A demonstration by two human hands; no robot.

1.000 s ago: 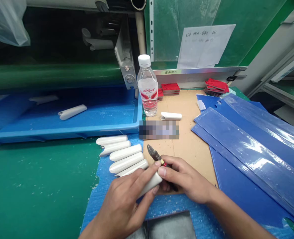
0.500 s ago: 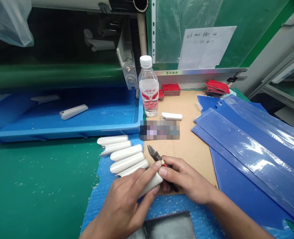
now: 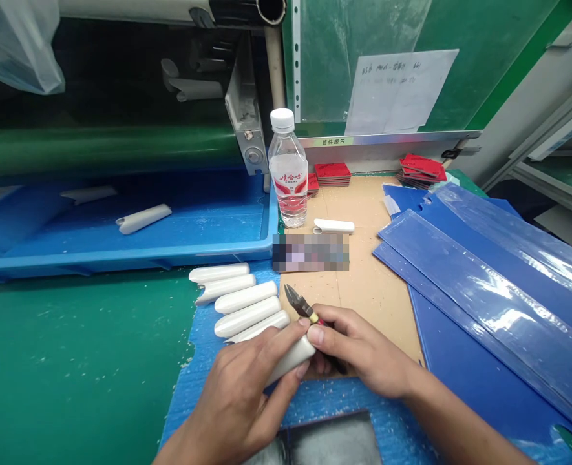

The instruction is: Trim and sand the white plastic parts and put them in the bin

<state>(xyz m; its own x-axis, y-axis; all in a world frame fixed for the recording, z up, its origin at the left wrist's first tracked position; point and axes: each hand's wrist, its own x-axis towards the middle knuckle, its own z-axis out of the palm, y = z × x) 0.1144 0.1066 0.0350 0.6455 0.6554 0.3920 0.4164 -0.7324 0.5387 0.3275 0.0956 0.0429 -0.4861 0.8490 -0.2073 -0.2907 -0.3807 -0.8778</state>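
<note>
My left hand [image 3: 251, 381] is closed round a white tube-like plastic part [image 3: 293, 357], its rounded end pointing up and right. In my right hand [image 3: 358, 345] is a pair of side cutters [image 3: 299, 302], jaws pointing up and left, the handles partly hidden by the fingers. My right thumb touches the end of the held part. Just beyond my left hand lies a row of several similar white plastic parts [image 3: 247, 314] on blue foam sheeting [image 3: 201, 368]. One more white part [image 3: 334, 227] rests on the brown cardboard [image 3: 377, 284].
A water bottle [image 3: 288, 174] stands by the blue tray [image 3: 208, 250], which holds white parts. Red card stacks [image 3: 333, 174] sit at the back. Blue sheets and clear plastic strips [image 3: 499, 310] cover the right side. A dark flat object [image 3: 337, 442] lies at the near edge.
The cutters' tip has shifted slightly left. Both hands keep their hold on the part and the cutters, almost still.
</note>
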